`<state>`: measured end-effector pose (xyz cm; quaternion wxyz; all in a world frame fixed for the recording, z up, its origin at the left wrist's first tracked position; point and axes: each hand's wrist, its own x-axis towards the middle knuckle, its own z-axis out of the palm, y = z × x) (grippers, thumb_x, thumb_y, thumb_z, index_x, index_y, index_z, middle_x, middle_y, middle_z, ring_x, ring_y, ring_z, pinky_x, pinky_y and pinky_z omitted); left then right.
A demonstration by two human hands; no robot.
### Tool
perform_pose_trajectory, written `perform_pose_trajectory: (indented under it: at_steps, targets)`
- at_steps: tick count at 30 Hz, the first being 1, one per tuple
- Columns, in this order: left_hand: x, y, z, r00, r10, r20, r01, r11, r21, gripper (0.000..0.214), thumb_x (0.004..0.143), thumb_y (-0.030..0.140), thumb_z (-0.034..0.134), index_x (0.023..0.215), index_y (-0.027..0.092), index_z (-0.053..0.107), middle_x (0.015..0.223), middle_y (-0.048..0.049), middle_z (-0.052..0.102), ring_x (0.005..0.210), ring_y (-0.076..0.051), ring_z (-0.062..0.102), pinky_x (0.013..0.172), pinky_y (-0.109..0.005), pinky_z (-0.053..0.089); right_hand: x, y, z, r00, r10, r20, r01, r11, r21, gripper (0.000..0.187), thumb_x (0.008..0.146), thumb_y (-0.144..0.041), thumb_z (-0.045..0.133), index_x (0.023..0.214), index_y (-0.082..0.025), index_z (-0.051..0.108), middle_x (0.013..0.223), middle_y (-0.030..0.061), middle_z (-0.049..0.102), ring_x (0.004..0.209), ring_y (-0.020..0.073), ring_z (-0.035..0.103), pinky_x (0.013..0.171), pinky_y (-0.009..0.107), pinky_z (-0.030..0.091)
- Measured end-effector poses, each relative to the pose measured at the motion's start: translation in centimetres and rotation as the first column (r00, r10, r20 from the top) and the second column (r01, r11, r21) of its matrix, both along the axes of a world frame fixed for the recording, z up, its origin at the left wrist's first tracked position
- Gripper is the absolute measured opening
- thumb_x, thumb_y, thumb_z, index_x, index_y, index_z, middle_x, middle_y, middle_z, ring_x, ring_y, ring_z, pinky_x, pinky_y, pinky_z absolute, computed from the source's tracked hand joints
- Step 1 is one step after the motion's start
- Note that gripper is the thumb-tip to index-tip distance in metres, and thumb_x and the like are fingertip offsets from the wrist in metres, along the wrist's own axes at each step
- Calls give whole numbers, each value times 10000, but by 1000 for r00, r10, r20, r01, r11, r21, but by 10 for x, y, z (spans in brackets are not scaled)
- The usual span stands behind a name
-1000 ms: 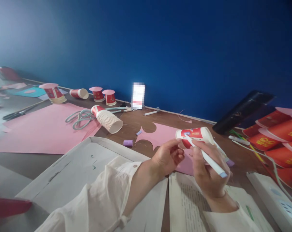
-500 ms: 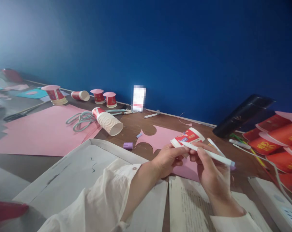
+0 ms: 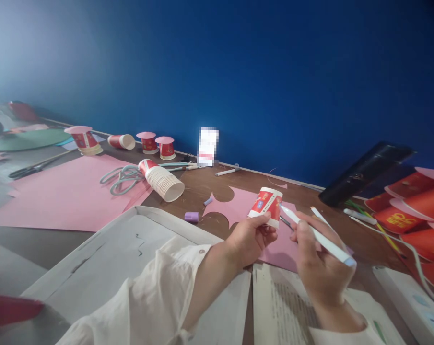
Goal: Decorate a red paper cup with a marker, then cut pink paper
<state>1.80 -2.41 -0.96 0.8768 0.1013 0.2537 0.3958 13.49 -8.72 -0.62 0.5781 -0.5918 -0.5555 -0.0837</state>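
Observation:
My left hand (image 3: 251, 238) is closed on a red and white paper cup (image 3: 266, 206), its thumb across the lower part of the cup. In my right hand (image 3: 319, 256) is a white marker (image 3: 322, 241), gripped like a pen, its tip at or very near the right side of the cup. Under both hands lies pink paper (image 3: 279, 247) with rounded pieces cut out of it. A purple marker cap (image 3: 192, 217) sits to the left of this paper. Another pen (image 3: 321, 218) is partly hidden behind my right hand.
Left are a stack of paper cups (image 3: 165, 182), a grey cord (image 3: 121, 178), a large pink sheet (image 3: 69, 196) and a white box lid (image 3: 105, 249). Right are a black cylinder (image 3: 366, 171), red cups (image 3: 414, 218) and a power strip (image 3: 407, 302). An open book (image 3: 285, 306) lies nearest me.
The cup has turned more upright in my left hand. My right hand with the marker has drawn slightly right, away from my left hand. A green round shape has come in at far left.

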Motion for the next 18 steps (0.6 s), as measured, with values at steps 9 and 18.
perform_pose_trajectory:
  at_steps: [9, 18]
  targets:
    - [0, -2, -2, 1000, -14, 12, 14, 1000, 21, 82, 854, 135, 618, 854, 69, 667, 642, -33, 585, 567, -89, 551, 618, -203, 524, -4, 4, 4, 976, -3, 219, -11, 998, 63, 164, 902, -212, 617, 1010, -176, 735, 835, 60, 751, 690, 192, 712, 716, 340, 575]
    - [-1, -3, -1, 999, -32, 22, 30, 997, 75, 114, 867, 161, 634, 897, 62, 680, 637, -27, 593, 570, -85, 571, 635, -195, 532, -3, 5, 2, 976, 6, 216, -14, 999, 31, 173, 895, -215, 624, 1023, -181, 736, 867, 60, 763, 736, 195, 730, 753, 335, 585]
